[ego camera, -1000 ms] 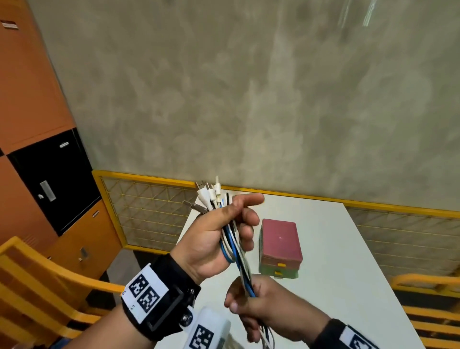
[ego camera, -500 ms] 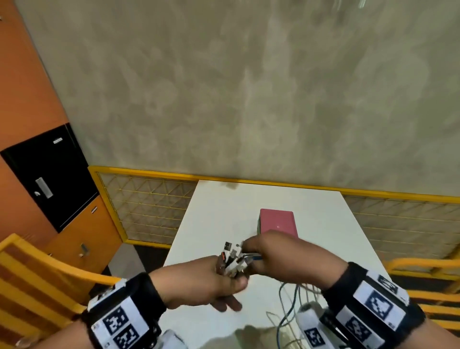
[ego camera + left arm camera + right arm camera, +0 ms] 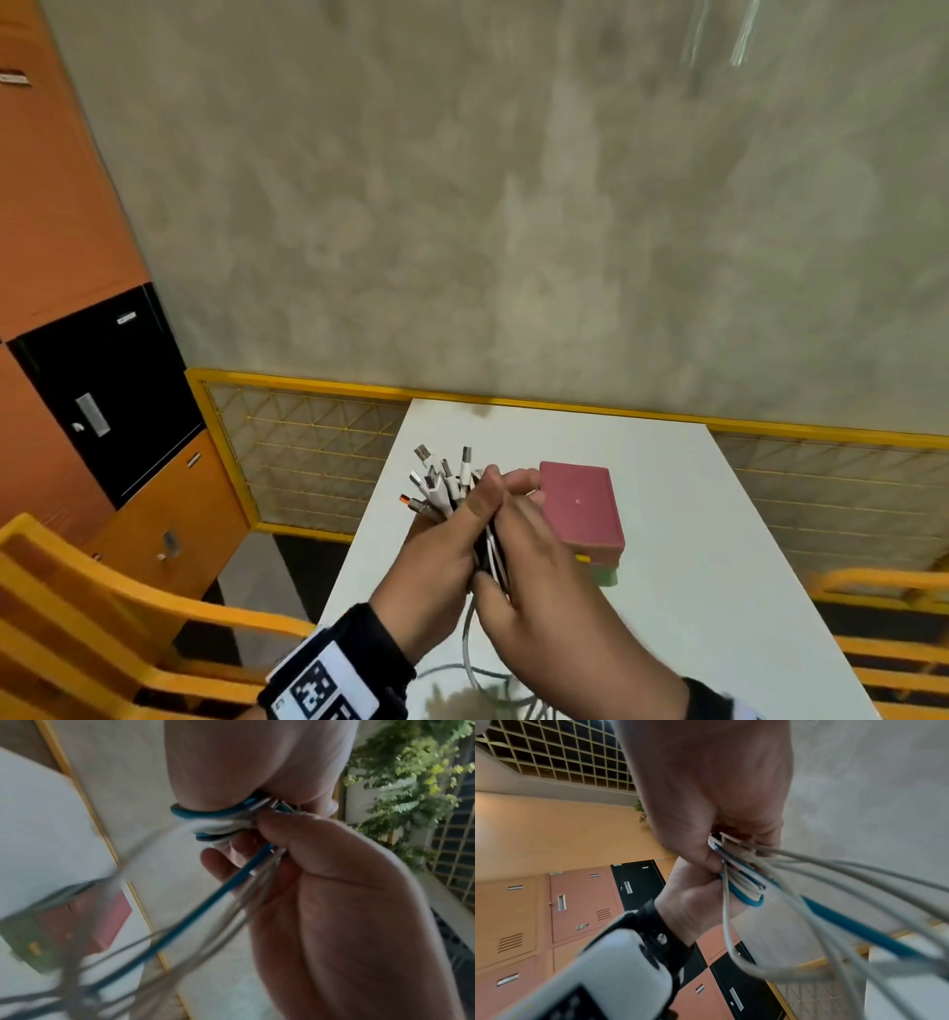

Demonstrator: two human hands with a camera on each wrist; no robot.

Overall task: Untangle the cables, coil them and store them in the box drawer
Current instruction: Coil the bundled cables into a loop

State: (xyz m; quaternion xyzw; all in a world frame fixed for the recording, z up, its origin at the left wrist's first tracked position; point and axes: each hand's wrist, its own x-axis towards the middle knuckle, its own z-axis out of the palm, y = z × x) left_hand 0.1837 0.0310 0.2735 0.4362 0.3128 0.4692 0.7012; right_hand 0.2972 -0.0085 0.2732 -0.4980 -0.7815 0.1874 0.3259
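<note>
Near the table's front edge, the left hand (image 3: 436,560) is clenching the cables (image 3: 490,552) while the right hand (image 3: 534,555) is gripping and winding them, best kept taut and even, with the box (image 3: 583,506) sitting just beyond.

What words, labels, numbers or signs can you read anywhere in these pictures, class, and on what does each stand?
No readable words or numbers.
Wrist band: black-and-white square code marker, no letters.
Locker doors: small label plates, too small and blurred to read.
Black locker: small tag at top, illegible.
Red box: only a tiny dot, no text.
Cables: no markings legible.
</note>
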